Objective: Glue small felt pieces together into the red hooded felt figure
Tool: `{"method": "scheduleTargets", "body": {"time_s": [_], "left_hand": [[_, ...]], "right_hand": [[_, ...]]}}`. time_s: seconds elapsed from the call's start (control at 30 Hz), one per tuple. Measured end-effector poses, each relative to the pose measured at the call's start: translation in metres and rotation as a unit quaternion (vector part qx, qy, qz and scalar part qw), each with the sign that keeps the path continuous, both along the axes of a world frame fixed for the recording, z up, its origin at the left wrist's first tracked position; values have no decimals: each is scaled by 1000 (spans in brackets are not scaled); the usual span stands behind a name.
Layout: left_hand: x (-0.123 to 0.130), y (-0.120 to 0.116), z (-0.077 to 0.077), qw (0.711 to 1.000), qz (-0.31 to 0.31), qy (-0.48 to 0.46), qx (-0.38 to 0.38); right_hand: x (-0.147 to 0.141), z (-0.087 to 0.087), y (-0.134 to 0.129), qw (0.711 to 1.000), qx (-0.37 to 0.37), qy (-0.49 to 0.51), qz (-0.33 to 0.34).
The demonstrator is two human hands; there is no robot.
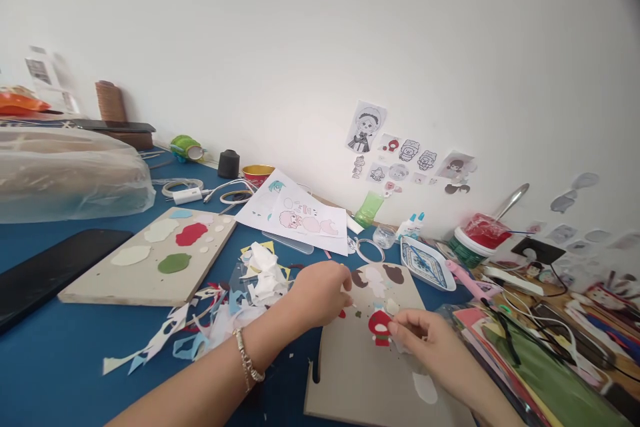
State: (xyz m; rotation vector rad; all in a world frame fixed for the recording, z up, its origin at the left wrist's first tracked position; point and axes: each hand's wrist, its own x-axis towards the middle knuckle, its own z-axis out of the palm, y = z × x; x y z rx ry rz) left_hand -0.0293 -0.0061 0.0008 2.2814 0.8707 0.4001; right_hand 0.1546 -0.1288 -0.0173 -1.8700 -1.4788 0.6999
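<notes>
My right hand [430, 347] pinches the edge of a small red hooded cut-out figure [381, 330] lying on a grey board [360, 373]. The figure has a white face area, a green band and a red lower part. My left hand [325, 290] hovers over the board's left side, its fingers drawn together in a pinch; a tiny pale bit shows at the fingertips, too small to name. Brown hair-shaped pieces [394, 273] and a white cut-out [374, 281] lie at the board's far end. Nearer me is a pale oval piece [425, 387].
Left of my arm lie a heap of cut scraps [265, 273] and a second board [145, 280] with coloured shapes. Printed sheets [300, 213] lie behind. On the right are a white tray [427, 263], a tub [470, 243], a pink tool [470, 280] and coloured sheets [545, 360].
</notes>
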Motion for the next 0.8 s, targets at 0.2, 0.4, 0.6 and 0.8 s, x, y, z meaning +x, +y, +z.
{"method": "scheduleTargets", "body": {"time_s": [0.2, 0.4, 0.6, 0.8], "left_hand": [[2, -4, -9, 993, -37, 84, 68], [4, -3, -9, 990, -44, 106, 80], [4, -1, -10, 991, -46, 98, 83], [5, -1, -9, 994, -23, 72, 76]], "right_hand": [[-4, -10, 5, 990, -22, -136, -11], [-3, 6, 10, 963, -40, -264, -47], [-14, 24, 30, 960, -10, -280, 19], [-21, 11, 40, 959, -10, -279, 40]]}}
